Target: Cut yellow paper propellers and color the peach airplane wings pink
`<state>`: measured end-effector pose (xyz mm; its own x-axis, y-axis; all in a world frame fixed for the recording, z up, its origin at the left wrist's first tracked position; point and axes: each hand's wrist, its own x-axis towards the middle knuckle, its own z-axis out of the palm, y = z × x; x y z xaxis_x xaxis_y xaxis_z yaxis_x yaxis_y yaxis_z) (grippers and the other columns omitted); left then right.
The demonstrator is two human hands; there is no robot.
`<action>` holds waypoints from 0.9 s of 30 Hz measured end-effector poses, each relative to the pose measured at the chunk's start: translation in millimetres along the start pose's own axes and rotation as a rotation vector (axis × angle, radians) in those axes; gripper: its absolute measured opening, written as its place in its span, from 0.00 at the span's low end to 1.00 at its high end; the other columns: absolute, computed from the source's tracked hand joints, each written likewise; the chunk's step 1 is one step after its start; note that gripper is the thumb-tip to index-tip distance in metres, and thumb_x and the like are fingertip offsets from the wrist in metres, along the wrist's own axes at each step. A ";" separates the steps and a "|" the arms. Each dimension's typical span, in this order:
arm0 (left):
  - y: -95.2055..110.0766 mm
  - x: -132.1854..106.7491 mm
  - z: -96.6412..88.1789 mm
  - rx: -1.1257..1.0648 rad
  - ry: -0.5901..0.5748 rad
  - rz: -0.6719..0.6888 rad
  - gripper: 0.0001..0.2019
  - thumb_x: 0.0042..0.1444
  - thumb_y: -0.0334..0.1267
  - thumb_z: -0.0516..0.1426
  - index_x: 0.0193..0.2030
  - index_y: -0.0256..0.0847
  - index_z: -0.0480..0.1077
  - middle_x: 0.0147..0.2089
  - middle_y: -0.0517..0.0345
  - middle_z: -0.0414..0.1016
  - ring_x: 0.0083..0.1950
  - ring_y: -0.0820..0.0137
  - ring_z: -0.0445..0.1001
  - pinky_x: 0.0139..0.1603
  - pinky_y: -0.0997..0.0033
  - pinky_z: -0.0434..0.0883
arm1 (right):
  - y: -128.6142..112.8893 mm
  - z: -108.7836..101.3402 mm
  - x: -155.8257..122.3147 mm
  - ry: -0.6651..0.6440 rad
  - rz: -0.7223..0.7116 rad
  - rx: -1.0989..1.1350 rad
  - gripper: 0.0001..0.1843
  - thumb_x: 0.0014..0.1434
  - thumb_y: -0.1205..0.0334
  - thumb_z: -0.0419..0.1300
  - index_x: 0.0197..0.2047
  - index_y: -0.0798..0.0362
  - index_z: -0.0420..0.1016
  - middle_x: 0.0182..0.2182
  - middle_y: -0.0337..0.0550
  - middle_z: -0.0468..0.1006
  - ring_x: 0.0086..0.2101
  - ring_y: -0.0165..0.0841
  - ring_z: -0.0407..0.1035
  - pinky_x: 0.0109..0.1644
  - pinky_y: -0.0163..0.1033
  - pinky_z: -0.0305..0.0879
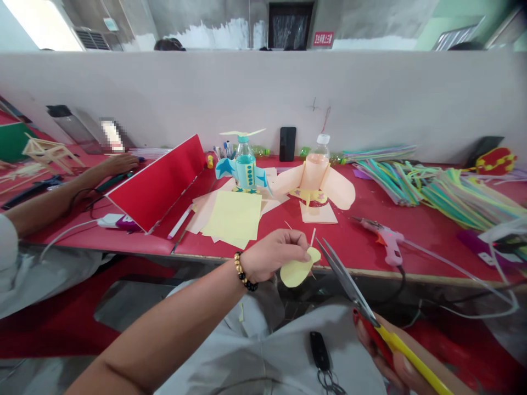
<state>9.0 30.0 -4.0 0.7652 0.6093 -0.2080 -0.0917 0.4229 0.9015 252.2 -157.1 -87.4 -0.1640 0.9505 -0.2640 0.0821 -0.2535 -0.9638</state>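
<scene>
Between the thumb and fingers of my left hand (pixel 284 251) is a yellow paper cutout (pixel 295 272) with rounded lobes, held just off the table's front edge. My right hand (pixel 385 351), at the lower right, grips scissors (pixel 349 282) with red and yellow handles. Their blades point up and left, slightly parted, with the tips close to the cutout but apart from it. Behind my left hand lie yellow paper sheets (pixel 233 216). Two bottle crafts with paper wings stand farther back: a blue one (pixel 246 170) and a peach one (pixel 316 173).
A pink glue gun (pixel 387 241) lies on the right with its cord trailing. Bundled coloured straws (pixel 436 189) fill the far right. A red board (pixel 160 184) stands on the left, beside a co-worker's arm (pixel 61 197). Car keys (pixel 320 351) rest on my lap.
</scene>
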 end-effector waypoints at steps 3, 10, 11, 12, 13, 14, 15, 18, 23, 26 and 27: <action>-12.4 0.4 9.4 -0.103 0.089 0.100 0.12 0.42 0.34 0.65 0.26 0.38 0.63 0.23 0.64 0.67 0.24 0.76 0.70 0.25 0.78 0.64 | -7.0 14.1 4.2 -0.025 0.008 0.046 0.36 0.45 0.25 0.55 0.39 0.49 0.73 0.24 0.39 0.66 0.14 0.23 0.52 0.22 0.37 0.62; -29.6 2.3 25.1 -0.219 0.190 0.219 0.13 0.46 0.36 0.64 0.28 0.40 0.60 0.24 0.65 0.67 0.25 0.75 0.70 0.25 0.77 0.63 | -40.5 38.1 1.9 -0.023 0.047 0.061 0.34 0.50 0.28 0.54 0.43 0.49 0.74 0.18 0.36 0.61 0.15 0.29 0.56 0.29 0.44 0.67; -31.0 2.4 25.7 -0.215 0.194 0.236 0.13 0.47 0.36 0.63 0.28 0.40 0.60 0.23 0.65 0.67 0.25 0.75 0.70 0.25 0.77 0.63 | -42.8 39.2 1.6 -0.024 0.048 0.064 0.34 0.49 0.27 0.54 0.43 0.49 0.74 0.17 0.35 0.61 0.15 0.28 0.56 0.30 0.44 0.67; -32.1 2.5 26.0 -0.208 0.200 0.253 0.12 0.48 0.35 0.63 0.28 0.40 0.60 0.23 0.66 0.66 0.25 0.75 0.70 0.26 0.77 0.62 | -44.8 39.7 1.6 -0.024 0.051 0.067 0.35 0.49 0.27 0.54 0.42 0.50 0.73 0.17 0.35 0.61 0.15 0.28 0.56 0.30 0.43 0.67; -32.9 2.5 26.0 -0.198 0.205 0.267 0.12 0.48 0.35 0.62 0.28 0.40 0.61 0.23 0.66 0.65 0.25 0.76 0.69 0.26 0.77 0.62 | -46.4 40.0 1.9 -0.022 0.054 0.069 0.35 0.49 0.27 0.54 0.42 0.50 0.73 0.17 0.35 0.62 0.15 0.28 0.56 0.29 0.42 0.66; -33.3 2.5 25.9 -0.188 0.209 0.275 0.11 0.48 0.34 0.62 0.28 0.40 0.61 0.23 0.66 0.65 0.25 0.76 0.69 0.26 0.77 0.61 | -47.9 40.0 2.4 -0.018 0.058 0.071 0.34 0.49 0.27 0.55 0.41 0.50 0.72 0.17 0.35 0.62 0.15 0.27 0.55 0.27 0.41 0.66; -33.5 2.5 25.8 -0.179 0.213 0.280 0.11 0.49 0.34 0.62 0.28 0.40 0.61 0.24 0.66 0.65 0.25 0.76 0.68 0.25 0.77 0.61 | -49.2 39.9 3.0 -0.015 0.063 0.072 0.33 0.49 0.28 0.55 0.40 0.50 0.72 0.17 0.35 0.62 0.15 0.27 0.54 0.25 0.39 0.64; -33.4 2.3 25.7 -0.163 0.216 0.283 0.11 0.49 0.34 0.61 0.28 0.40 0.60 0.24 0.66 0.65 0.24 0.77 0.67 0.25 0.77 0.60 | -51.9 40.1 5.4 -0.004 0.077 0.074 0.31 0.48 0.28 0.56 0.35 0.50 0.69 0.15 0.34 0.60 0.14 0.26 0.52 0.19 0.36 0.59; -33.8 2.5 26.5 -0.138 0.227 0.272 0.11 0.48 0.33 0.61 0.27 0.40 0.60 0.22 0.66 0.65 0.22 0.77 0.66 0.23 0.77 0.59 | -54.5 42.0 7.2 0.010 0.093 0.078 0.31 0.47 0.27 0.56 0.32 0.50 0.65 0.13 0.31 0.57 0.12 0.25 0.49 0.16 0.33 0.55; -33.3 2.3 26.9 -0.137 0.229 0.269 0.11 0.48 0.34 0.61 0.27 0.40 0.60 0.22 0.66 0.65 0.22 0.76 0.67 0.23 0.77 0.60 | -57.6 42.2 6.2 0.015 0.098 0.076 0.32 0.47 0.26 0.56 0.32 0.50 0.66 0.12 0.31 0.59 0.12 0.23 0.48 0.16 0.32 0.53; -32.8 2.2 27.1 -0.139 0.225 0.267 0.11 0.48 0.34 0.61 0.27 0.40 0.60 0.22 0.66 0.65 0.23 0.76 0.68 0.23 0.77 0.60 | -58.8 42.0 5.7 0.016 0.099 0.075 0.32 0.47 0.26 0.56 0.32 0.50 0.66 0.12 0.31 0.59 0.12 0.23 0.48 0.16 0.32 0.52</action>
<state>31.0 -0.7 -23.8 0.5453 0.8357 -0.0649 -0.3661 0.3071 0.8785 205.1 -144.3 -33.8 -0.1434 0.9227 -0.3579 0.0231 -0.3585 -0.9333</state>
